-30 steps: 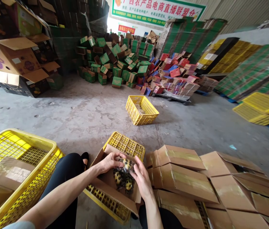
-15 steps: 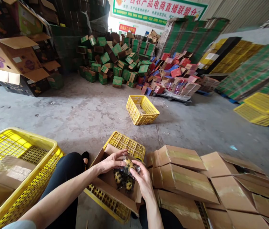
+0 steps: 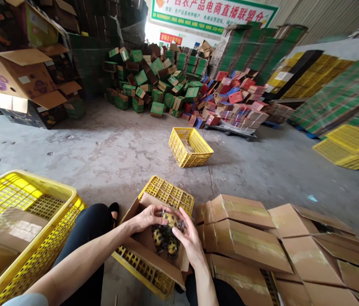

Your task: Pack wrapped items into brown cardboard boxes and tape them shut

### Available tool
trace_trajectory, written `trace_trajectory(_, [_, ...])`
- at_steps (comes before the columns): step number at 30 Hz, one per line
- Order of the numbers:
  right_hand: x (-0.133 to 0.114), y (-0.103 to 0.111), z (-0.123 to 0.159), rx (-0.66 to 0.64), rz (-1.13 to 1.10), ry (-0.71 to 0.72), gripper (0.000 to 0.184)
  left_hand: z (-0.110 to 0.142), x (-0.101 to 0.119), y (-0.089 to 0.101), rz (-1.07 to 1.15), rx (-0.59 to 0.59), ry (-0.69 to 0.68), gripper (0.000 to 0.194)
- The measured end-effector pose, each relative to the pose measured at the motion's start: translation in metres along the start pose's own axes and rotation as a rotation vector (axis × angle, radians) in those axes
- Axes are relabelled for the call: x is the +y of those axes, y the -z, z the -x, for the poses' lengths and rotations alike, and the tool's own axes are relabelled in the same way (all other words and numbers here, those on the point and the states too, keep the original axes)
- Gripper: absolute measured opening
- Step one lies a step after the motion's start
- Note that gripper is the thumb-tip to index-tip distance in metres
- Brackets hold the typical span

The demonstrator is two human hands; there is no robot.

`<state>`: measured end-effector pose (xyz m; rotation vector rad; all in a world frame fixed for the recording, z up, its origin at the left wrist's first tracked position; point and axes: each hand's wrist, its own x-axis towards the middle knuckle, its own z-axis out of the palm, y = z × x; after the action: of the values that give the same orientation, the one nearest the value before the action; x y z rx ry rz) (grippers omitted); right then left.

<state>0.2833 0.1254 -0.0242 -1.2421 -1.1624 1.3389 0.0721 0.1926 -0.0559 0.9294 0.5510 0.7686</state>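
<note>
An open cardboard box [image 3: 141, 245] sits tilted on an upturned yellow crate [image 3: 166, 193] between my knees. Inside it lie several yellow pieces with black spots, bundled in clear plastic; I cannot tell their exact kind. Over the box, my left hand [image 3: 149, 216] grips the left side of the uppermost wrapped yellow-and-black piece [image 3: 170, 219], thumb in front and fingers behind. My right hand [image 3: 190, 238] holds the same piece from the right, its thumb pressed against the plastic and its fingers raised behind. The undersides of the pieces are hidden.
Closed cardboard boxes [image 3: 246, 238] are packed together on my right. On my left stands a large yellow crate [image 3: 71, 199] with boxes inside. Another yellow crate [image 3: 195, 159] is on the floor ahead. Farther back lie heaps of green boxes [image 3: 141, 77] and red boxes [image 3: 235, 97].
My left fingers, stretched out before, have curled down around the wrapped piece. My right fingers have lifted and spread a little. The piece has dropped slightly toward the box.
</note>
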Motion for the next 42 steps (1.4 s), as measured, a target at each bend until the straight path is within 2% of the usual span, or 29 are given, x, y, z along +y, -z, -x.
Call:
trace_trajectory(5, [0.003,0.001,-0.001,-0.02,0.007,-0.047,0.071,-0.001,0.0,0.001,0.015,0.025,-0.051,0.057])
trace_trajectory(11, [0.0,-0.002,-0.001,-0.043,-0.061,-0.126,0.066,-0.002,0.001,0.001,0.016,-0.022,-0.091,0.055])
trace_trajectory(18, [-0.011,-0.008,0.002,-0.003,-0.063,-0.154,0.062,-0.001,0.001,0.001,0.047,-0.051,-0.054,0.056])
trace_trajectory(24, [-0.008,-0.009,0.001,0.031,-0.063,-0.142,0.06,-0.002,0.002,-0.002,0.17,0.001,-0.013,0.056])
trace_trajectory(32, [-0.005,-0.008,0.001,0.078,-0.122,-0.138,0.066,-0.006,-0.003,0.002,0.451,0.165,0.094,0.051])
trace_trajectory(42, [-0.013,-0.007,0.001,0.013,-0.094,-0.121,0.065,-0.003,-0.001,-0.002,0.488,0.162,0.167,0.045])
